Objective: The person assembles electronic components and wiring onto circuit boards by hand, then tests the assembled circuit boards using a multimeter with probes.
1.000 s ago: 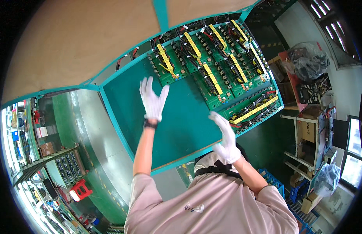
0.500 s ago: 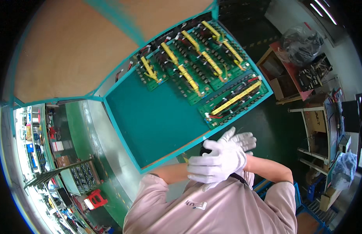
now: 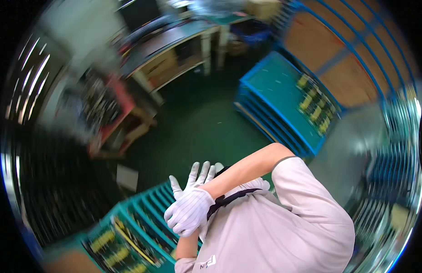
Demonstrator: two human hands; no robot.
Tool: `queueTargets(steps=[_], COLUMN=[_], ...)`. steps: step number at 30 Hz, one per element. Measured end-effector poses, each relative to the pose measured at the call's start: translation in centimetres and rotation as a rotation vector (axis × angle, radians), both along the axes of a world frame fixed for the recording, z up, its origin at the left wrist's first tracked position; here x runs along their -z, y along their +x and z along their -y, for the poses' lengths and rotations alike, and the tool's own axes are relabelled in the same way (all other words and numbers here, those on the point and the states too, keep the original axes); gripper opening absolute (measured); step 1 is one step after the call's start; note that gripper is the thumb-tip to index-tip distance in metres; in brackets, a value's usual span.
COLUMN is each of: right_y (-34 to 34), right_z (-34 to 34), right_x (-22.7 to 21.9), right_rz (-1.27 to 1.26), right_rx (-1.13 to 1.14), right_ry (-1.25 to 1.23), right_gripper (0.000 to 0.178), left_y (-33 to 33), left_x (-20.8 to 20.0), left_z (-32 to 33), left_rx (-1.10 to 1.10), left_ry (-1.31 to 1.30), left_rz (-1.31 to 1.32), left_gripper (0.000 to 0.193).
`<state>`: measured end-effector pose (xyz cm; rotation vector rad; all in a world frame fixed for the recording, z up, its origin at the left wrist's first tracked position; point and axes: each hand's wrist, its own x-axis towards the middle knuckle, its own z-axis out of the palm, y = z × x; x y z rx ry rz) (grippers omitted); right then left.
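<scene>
Both my hands wear white work gloves and are crossed in front of my chest. My left hand [image 3: 195, 176] points away from me with its fingers spread, and nothing is in it. Across it from the right comes my right forearm. My right hand [image 3: 189, 213] is closed around the wrist end of the left glove, its fingers curled at the left side. Just beyond the hands at the lower left are the bars of a teal rack [image 3: 149, 207]. Green circuit boards [image 3: 111, 252] with yellow parts lie on it.
A blue rack cart [image 3: 271, 75] with green and yellow circuit boards [image 3: 316, 107] stands at the far right. Ahead is a workbench [image 3: 179, 35]. A red-topped wooden stand [image 3: 122, 98] is at the left, blurred. A white sheet [image 3: 127, 177] lies on the green floor.
My view has swung round to the right, so the teal rack of boards has moved from straight ahead to the lower left. My right hand now grips the left wrist; before, the gloved hands overlapped.
</scene>
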<state>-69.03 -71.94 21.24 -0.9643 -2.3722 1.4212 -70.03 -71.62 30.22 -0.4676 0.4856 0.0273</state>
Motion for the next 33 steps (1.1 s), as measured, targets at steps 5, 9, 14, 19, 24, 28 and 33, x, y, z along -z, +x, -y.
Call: queueTargets(steps=[5, 9, 14, 19, 24, 28, 33], right_y=[16.9, 23.8, 32.3, 41.8, 49.0, 52.8, 60.6], right_z=[6.6, 10.4, 14.7, 19.2, 27.2, 35.6, 48.7], right_x=[-4.2, -3.9, -3.7, 1.5, 10.3, 14.6, 18.3], right_rz=[-0.160, -0.079, 0.049, 0.072, 0.366, 0.530, 0.812], right_rx=[0.600, 0.932, 1.282, 1.852, 2.148, 1.985, 1.776], right_ry=[1.201, 1.180, 1.226, 0.710, 0.073, -0.414, -0.520], right_gripper=[0.061, 0.058, 0.055, 0.051, 0.062, 0.071, 0.056], left_y=[12.0, 21.1, 31.4, 40.9, 50.5, 55.4, 58.8], left_x=[4.0, 6.2, 16.0, 21.9, 29.6, 35.7, 36.2], left_z=[1.8, 5.3, 5.3, 1.7, 0.1, -2.9, -1.7], left_rx=[0.215, 0.819, 1.017, 1.166, 1.277, 1.576, 1.655], left_ry=[-0.500, 0.623, 0.524, 0.733, 0.839, 1.379, 1.587], left_rz=[-0.161, -0.131, -0.171, 0.090, -0.338, -0.416, -0.560], left_gripper=[0.082, 0.086, 0.068, 0.081, 0.084, 0.079, 0.069])
